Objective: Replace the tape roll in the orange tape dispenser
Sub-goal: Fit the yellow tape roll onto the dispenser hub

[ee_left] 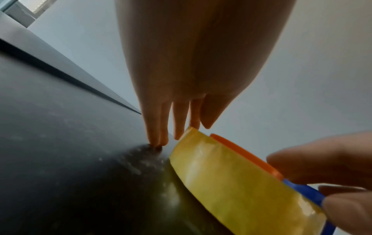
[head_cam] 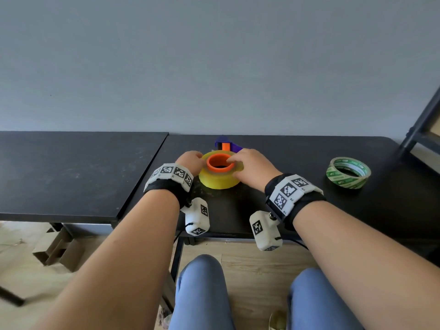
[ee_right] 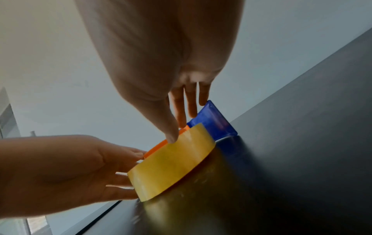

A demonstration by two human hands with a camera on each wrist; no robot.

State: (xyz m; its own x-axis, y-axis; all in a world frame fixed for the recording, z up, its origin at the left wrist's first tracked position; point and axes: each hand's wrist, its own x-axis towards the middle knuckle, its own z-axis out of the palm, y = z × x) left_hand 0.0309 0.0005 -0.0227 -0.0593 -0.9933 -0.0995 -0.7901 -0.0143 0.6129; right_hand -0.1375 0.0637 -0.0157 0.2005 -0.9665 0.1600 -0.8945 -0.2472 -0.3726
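A yellow tape roll [head_cam: 220,178] lies flat on the black table [head_cam: 285,158], around the orange hub [head_cam: 220,164] of the dispenser. The dispenser's blue part [head_cam: 227,144] sticks out behind it. My left hand [head_cam: 190,160] is at the roll's left side, fingers [ee_left: 161,127] straight; the outer ones touch the table and the others meet the roll's [ee_left: 231,174] edge. My right hand [head_cam: 250,165] rests on top from the right. Its thumb [ee_right: 171,135] presses the roll's [ee_right: 171,163] upper rim, and its straight fingers reach over the hub [ee_right: 159,146] toward the blue part [ee_right: 213,122].
A green-printed tape roll [head_cam: 348,172] lies on the table to the right. A second black table [head_cam: 71,167] adjoins on the left. A dark metal frame [head_cam: 423,125] leans at the far right. The grey wall [head_cam: 214,67] runs close behind the dispenser.
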